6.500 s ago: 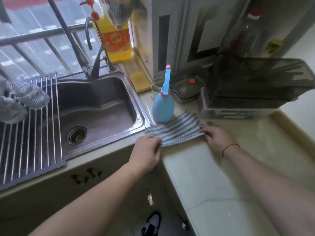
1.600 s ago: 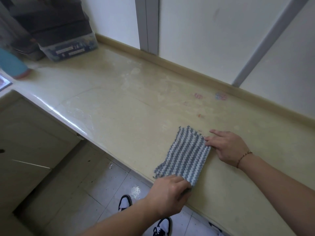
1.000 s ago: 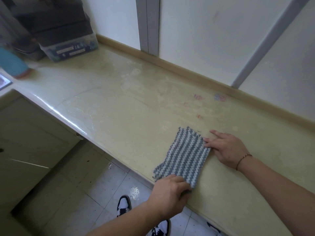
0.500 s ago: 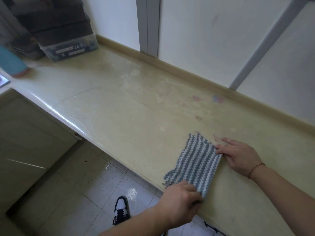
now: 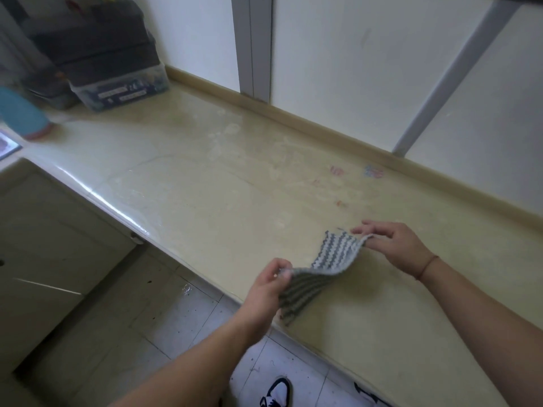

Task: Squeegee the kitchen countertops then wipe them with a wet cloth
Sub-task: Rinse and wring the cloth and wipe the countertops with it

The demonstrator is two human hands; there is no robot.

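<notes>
A grey-and-white striped cloth (image 5: 329, 265) hangs lifted off the beige countertop (image 5: 223, 183), sagging between my two hands near the counter's front edge. My left hand (image 5: 269, 284) pinches its near end, which droops toward the edge. My right hand (image 5: 393, 245) pinches the far end between thumb and fingers, with the other fingers stretched out. The counter surface shows wet streaks and faint red and blue marks toward the back wall.
A blue spray bottle (image 5: 20, 117) stands at the far left of the counter. Behind it sit a clear plastic box (image 5: 120, 89) and dark stacked containers (image 5: 88, 45). White wall panels back the counter. Below are cabinet fronts (image 5: 44, 245), tiled floor and my shoe (image 5: 277, 393).
The cloth lay flat under both hands and slid right along the counter. Now both hands have pinched its ends and lifted it off the surface.
</notes>
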